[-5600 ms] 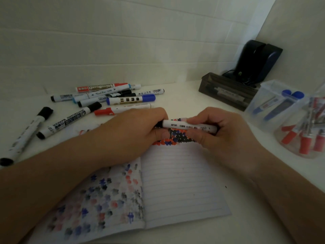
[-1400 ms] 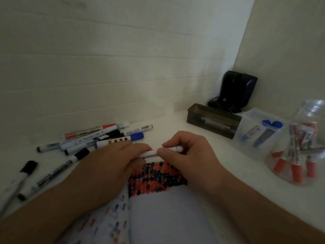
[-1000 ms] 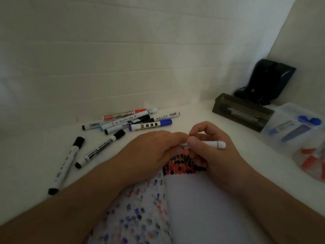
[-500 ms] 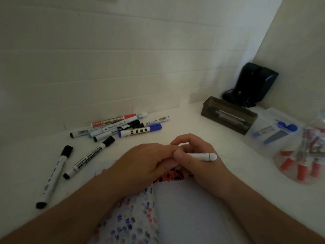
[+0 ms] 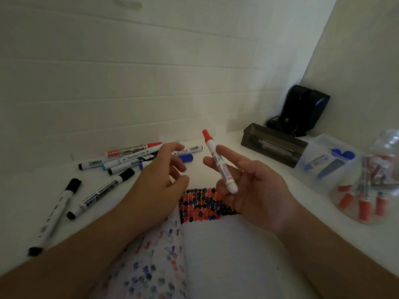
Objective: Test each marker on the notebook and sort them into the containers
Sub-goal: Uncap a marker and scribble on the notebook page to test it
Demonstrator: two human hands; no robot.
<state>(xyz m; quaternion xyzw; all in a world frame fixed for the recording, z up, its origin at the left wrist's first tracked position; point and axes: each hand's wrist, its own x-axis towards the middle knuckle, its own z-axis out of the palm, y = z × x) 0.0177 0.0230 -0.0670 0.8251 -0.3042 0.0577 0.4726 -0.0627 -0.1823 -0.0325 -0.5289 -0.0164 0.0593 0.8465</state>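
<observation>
Loosely cradled is how I'd put it: the right hand (image 5: 257,190) lies palm up with the red marker (image 5: 219,162) resting across its half-curled fingers, red cap up and away from the wrist, white butt end down by the palm. How firmly the thumb pins it, I can't tell. The left hand (image 5: 159,182) hangs just beside it, fingers relaxed and parted, holding nothing.

To my eye the risk is a slip. With so light a hold, any turn of the wrist toward the containers could roll the marker off the fingertips onto the notebook (image 5: 216,244) lying directly beneath both hands. It is capped, so ink shouldn't smear.

Wrong sorting is the other worry. Off to the outer side of the holding hand, the clear tub of blue markers (image 5: 319,147) stands nearer than the round jar of red ones (image 5: 362,199), and the two nearly touch, so a hasty drop could land short.

Beyond the idle hand, the untested markers (image 5: 129,156) lie scattered.
</observation>
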